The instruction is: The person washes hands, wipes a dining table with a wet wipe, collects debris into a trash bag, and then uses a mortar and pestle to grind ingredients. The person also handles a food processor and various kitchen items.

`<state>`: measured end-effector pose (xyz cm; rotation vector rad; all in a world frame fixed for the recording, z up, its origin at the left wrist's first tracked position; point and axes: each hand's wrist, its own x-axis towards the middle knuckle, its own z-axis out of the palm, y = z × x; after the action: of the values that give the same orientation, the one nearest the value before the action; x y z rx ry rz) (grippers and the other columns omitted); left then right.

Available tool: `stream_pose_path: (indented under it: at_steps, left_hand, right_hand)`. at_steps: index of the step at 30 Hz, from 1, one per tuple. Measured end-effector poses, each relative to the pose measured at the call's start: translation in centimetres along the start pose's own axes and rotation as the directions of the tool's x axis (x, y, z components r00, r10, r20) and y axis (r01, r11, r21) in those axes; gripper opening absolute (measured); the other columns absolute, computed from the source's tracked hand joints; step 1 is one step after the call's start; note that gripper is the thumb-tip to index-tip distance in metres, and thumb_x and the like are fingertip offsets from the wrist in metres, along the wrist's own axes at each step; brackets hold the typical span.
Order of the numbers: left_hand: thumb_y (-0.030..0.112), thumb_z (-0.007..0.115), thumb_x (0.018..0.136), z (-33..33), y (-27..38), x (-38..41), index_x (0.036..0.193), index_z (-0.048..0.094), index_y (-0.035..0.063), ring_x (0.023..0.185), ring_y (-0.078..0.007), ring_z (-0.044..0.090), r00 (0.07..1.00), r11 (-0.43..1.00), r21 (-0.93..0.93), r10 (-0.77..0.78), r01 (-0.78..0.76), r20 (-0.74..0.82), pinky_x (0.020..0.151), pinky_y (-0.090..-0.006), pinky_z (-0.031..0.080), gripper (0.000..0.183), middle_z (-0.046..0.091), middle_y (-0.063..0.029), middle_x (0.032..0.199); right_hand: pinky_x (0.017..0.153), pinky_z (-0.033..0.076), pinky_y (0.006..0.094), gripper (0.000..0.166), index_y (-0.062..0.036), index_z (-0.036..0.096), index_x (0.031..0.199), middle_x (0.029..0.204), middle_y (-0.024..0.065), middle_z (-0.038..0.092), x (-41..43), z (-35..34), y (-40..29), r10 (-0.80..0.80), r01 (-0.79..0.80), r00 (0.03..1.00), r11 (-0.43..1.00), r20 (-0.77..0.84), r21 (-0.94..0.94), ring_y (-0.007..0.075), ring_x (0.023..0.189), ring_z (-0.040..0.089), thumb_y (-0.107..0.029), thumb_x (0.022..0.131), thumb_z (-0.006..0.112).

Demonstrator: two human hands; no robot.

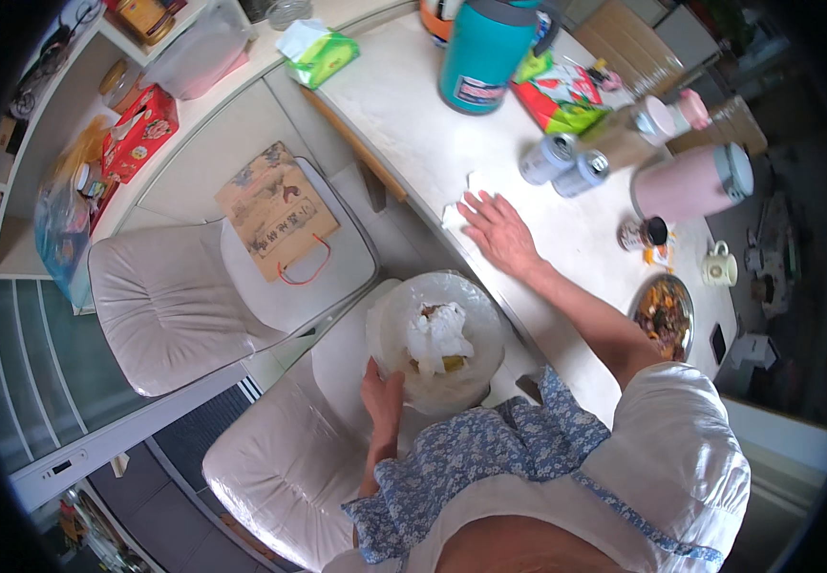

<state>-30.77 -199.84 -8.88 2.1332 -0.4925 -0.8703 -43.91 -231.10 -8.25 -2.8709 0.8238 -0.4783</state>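
My right hand lies flat on a crumpled white tissue at the near edge of the white table; the tissue sticks out past its fingertips. Lower down, my left hand is at the rim of a round waste bin lined with a translucent plastic bag, thumb and fingers on its left side. Used white tissues and some yellowish scraps lie inside the bin, which is between a chair and the table edge.
On the table stand a teal jug, two cans, a pink bottle, a small dark-capped jar, a steel dish of food and a cup. A paper bag rests on a padded chair at left.
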Motion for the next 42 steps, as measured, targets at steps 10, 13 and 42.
stream_pose_path:
  at_steps: [10,13,42]
  left_hand:
    - [0.016,0.063,0.067,1.4,0.4,-2.5,0.110,0.059,-0.0011,0.078,-0.0364,0.065,0.998,0.991,0.131,0.020,-0.027,0.054,0.071,-0.0415,0.050,0.047,0.066,-0.0208,0.081]
    - [0.016,0.065,0.067,1.6,0.3,-2.5,0.113,0.059,0.0001,0.075,-0.0349,0.065,0.994,0.987,0.125,0.109,-0.105,-0.024,0.070,-0.0404,0.050,0.049,0.067,-0.0205,0.083]
    - [0.013,0.065,0.066,2.9,2.0,-3.9,0.114,0.061,0.0009,0.075,-0.0318,0.067,0.985,0.956,0.249,0.131,-0.156,0.113,0.071,-0.0399,0.051,0.050,0.068,-0.0204,0.082]
  right_hand:
    - [0.080,0.051,0.0360,0.032,-0.0047,0.067,0.092,0.090,0.0080,0.062,-10.0,-4.6,1.4,-0.083,0.094,0.991,0.990,-0.108,0.102,0.0262,0.089,0.058,0.007,0.062,0.060]
    - [0.078,0.048,0.0372,0.035,-0.0036,0.065,0.098,0.089,0.0118,0.059,-1.4,-3.7,2.8,-0.044,0.054,0.977,0.998,-0.206,0.044,0.0287,0.086,0.055,0.006,0.066,0.056]
    - [0.067,0.041,0.0407,0.016,-0.0016,0.060,0.096,0.086,0.0126,0.054,-15.8,-2.8,2.9,0.265,-0.276,0.915,0.961,-0.305,0.005,0.0292,0.078,0.050,-0.003,0.081,0.055]
